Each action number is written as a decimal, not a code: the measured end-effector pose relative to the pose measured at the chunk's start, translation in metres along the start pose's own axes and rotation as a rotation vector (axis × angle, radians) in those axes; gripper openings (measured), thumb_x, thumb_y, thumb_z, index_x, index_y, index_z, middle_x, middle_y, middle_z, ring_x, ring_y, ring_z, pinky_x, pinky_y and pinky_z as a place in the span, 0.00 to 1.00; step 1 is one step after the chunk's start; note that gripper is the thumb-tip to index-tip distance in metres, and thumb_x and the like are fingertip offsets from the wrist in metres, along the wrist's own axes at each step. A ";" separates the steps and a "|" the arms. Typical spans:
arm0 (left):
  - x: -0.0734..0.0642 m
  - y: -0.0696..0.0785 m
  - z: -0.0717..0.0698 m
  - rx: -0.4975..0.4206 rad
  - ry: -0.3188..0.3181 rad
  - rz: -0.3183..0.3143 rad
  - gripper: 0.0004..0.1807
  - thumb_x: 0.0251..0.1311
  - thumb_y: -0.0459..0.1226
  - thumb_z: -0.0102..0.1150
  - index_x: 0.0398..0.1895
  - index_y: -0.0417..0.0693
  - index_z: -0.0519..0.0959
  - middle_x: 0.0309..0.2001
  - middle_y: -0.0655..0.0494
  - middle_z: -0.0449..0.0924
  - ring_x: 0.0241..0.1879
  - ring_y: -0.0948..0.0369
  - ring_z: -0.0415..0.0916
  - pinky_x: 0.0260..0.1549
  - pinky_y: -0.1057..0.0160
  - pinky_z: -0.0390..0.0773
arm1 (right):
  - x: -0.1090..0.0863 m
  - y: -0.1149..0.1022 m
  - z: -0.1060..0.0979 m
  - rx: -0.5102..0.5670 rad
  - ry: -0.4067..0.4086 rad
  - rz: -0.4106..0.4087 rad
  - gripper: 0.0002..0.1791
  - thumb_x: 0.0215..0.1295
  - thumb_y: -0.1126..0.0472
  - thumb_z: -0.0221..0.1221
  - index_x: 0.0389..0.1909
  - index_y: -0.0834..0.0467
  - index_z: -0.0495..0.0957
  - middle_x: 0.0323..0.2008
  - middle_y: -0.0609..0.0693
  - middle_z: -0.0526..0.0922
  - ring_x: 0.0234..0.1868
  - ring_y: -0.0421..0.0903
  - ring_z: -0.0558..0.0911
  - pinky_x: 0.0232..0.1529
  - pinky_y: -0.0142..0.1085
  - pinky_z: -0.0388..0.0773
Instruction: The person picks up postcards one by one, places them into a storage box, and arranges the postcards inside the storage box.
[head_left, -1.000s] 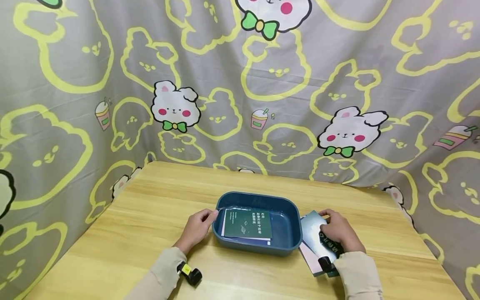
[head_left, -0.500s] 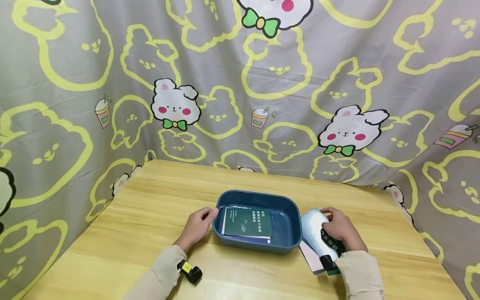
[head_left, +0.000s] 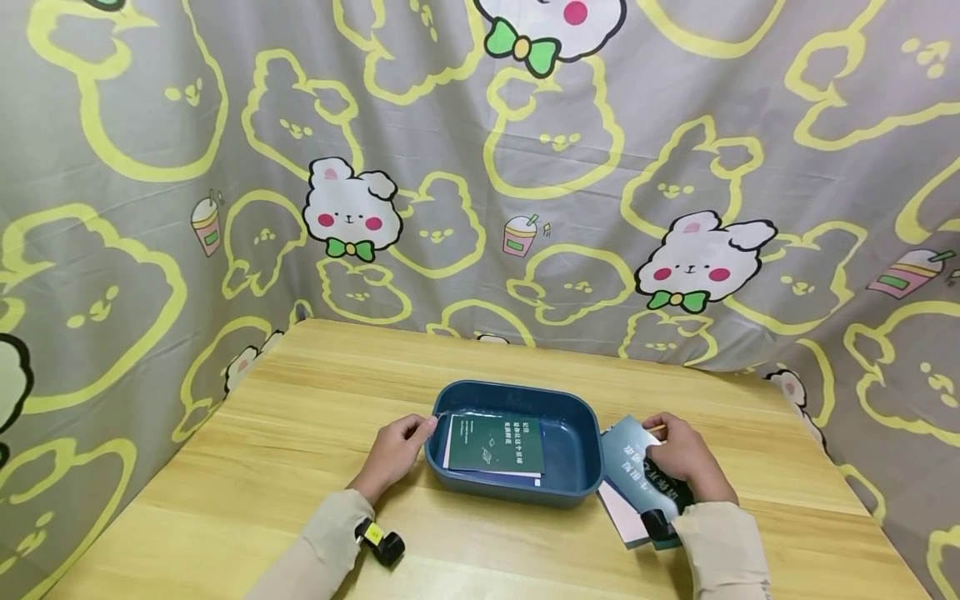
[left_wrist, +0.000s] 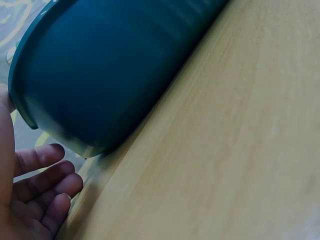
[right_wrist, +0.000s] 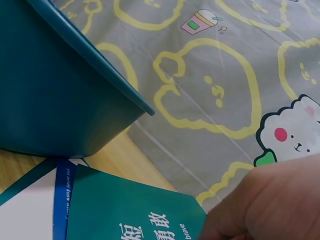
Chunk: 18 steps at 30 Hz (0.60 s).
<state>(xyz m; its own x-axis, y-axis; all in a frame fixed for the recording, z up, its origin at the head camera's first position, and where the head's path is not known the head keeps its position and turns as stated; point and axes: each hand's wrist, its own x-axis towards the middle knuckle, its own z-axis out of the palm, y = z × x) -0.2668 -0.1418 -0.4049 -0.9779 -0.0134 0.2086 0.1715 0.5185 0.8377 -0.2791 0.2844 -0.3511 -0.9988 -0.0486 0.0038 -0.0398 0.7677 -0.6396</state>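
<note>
A dark blue plastic bin (head_left: 577, 498) stands on the table with several booklets in it; a green booklet (head_left: 495, 446) with white print lies on top. My left hand (head_left: 393, 454) is at the bin's left end, its thumb against the rim. In the left wrist view its other fingers (left_wrist: 42, 159) are loosely bent and apart from the bin wall. Right of the bin, my right hand (head_left: 686, 454) pinches the edge of a blue-green booklet (head_left: 632, 450) with white characters. Under it show a pale pink booklet (head_left: 622, 512) and another green edge. The right fingertips are partly hidden.
The wooden table (head_left: 315, 375) reaches back to a grey curtain (head_left: 465, 150) with yellow outlines and rabbit faces. The curtain also closes off both sides. A black wrist camera (head_left: 386, 547) sits at the left cuff, another (head_left: 656, 525) at the right.
The blue-green booklet in my right hand has tilted, so its glare has gone and its white characters show. My right hand has shifted slightly right; the left hand and bin stay put.
</note>
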 end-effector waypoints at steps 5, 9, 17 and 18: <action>0.001 -0.001 0.000 -0.004 -0.002 0.007 0.21 0.69 0.52 0.52 0.36 0.45 0.83 0.27 0.58 0.76 0.29 0.60 0.70 0.32 0.60 0.70 | -0.002 -0.001 -0.001 0.006 0.004 0.009 0.22 0.51 0.72 0.55 0.51 0.71 0.72 0.38 0.63 0.80 0.33 0.52 0.78 0.31 0.41 0.75; 0.001 -0.002 0.000 -0.005 -0.002 0.004 0.20 0.69 0.52 0.52 0.36 0.46 0.83 0.27 0.58 0.75 0.29 0.60 0.70 0.32 0.60 0.70 | -0.003 -0.002 -0.003 0.002 0.011 0.010 0.23 0.51 0.73 0.55 0.51 0.71 0.72 0.38 0.63 0.79 0.33 0.52 0.77 0.30 0.41 0.74; 0.000 -0.001 0.000 -0.004 0.002 0.005 0.19 0.69 0.51 0.53 0.35 0.46 0.83 0.27 0.59 0.76 0.29 0.61 0.70 0.33 0.61 0.70 | -0.005 -0.004 -0.006 -0.015 0.016 0.008 0.23 0.52 0.72 0.55 0.52 0.71 0.73 0.40 0.64 0.79 0.34 0.53 0.77 0.30 0.40 0.74; 0.000 -0.001 0.000 -0.006 0.001 0.006 0.19 0.69 0.51 0.52 0.35 0.46 0.83 0.27 0.59 0.76 0.29 0.61 0.70 0.32 0.61 0.70 | -0.005 -0.004 -0.007 -0.018 0.020 0.006 0.23 0.52 0.72 0.56 0.52 0.71 0.74 0.40 0.63 0.79 0.35 0.53 0.77 0.31 0.40 0.73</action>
<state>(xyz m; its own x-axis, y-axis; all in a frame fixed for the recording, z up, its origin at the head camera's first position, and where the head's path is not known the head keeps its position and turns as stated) -0.2675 -0.1424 -0.4057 -0.9767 -0.0111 0.2143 0.1783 0.5138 0.8392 -0.2741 0.2860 -0.3433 -0.9994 -0.0317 0.0153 -0.0343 0.7791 -0.6259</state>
